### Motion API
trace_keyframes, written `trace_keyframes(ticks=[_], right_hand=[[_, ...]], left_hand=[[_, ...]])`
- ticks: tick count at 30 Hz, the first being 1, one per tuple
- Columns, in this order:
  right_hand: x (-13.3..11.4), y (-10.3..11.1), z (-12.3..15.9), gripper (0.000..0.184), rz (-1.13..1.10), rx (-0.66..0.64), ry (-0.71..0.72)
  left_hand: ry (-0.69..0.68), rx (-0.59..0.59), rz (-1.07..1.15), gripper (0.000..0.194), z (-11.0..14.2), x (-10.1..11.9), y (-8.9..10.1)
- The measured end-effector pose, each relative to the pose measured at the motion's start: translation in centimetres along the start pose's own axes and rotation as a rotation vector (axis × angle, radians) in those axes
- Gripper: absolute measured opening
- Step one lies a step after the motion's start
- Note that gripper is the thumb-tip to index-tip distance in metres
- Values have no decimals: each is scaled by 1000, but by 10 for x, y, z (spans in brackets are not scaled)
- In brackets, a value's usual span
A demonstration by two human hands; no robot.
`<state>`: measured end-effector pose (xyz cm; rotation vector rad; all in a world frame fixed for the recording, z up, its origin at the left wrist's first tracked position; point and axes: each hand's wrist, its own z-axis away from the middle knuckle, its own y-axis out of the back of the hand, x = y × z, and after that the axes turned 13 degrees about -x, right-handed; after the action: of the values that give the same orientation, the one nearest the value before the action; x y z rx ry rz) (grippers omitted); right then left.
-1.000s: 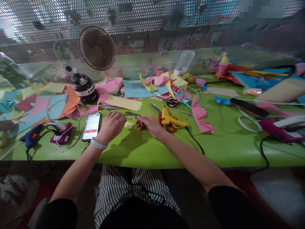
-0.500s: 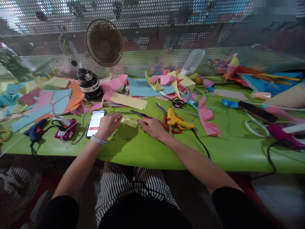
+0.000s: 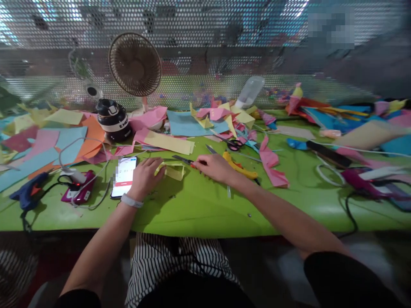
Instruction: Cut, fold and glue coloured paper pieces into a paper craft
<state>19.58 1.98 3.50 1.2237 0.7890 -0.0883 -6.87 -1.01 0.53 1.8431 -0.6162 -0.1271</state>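
My left hand [image 3: 147, 176] rests palm down beside the phone, its fingertips closed on the left end of a small folded piece of yellow paper [image 3: 175, 171]. The paper lies on the green table [image 3: 192, 209]. My right hand [image 3: 213, 167] has its fingers curled over the handle of dark-bladed scissors [image 3: 183, 159], whose blade points left toward the paper. Its handle is mostly hidden by the hand. Just behind that hand lies a yellow glue gun [image 3: 240, 166], partly covered. Another metal blade [image 3: 211, 149] sticks out beyond my knuckles.
A phone [image 3: 124, 177] with a timer lies left, beside a purple power strip [image 3: 78, 188] and a blue glue gun [image 3: 28, 192]. Coloured paper, black-handled scissors [image 3: 235, 145], a black bottle [image 3: 113, 122] and a fan [image 3: 135, 64] fill the back. Cables cross both sides.
My right hand has shifted right and up off the paper's side onto the scissors. The yellow paper now stands with raised folds rather than lying flat. The view has tilted slightly.
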Motion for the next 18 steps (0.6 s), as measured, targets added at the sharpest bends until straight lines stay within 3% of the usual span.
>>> trace_keyframes(ticks=[4,11,15,18], right_hand=[[5,15,-2,20,133,-5,-19],[6,25,-12,20,226,-41,-31],[8,30,-36,16,283,-52,-23],[9,35,-70,12,251,-62,-2]], left_hand=[[-78,45,57,21,0,0,2],[-130,96,71,15,2,0,5],[-186,108,70,14,3,2,4],[-241,126,68,13,4,3,1]])
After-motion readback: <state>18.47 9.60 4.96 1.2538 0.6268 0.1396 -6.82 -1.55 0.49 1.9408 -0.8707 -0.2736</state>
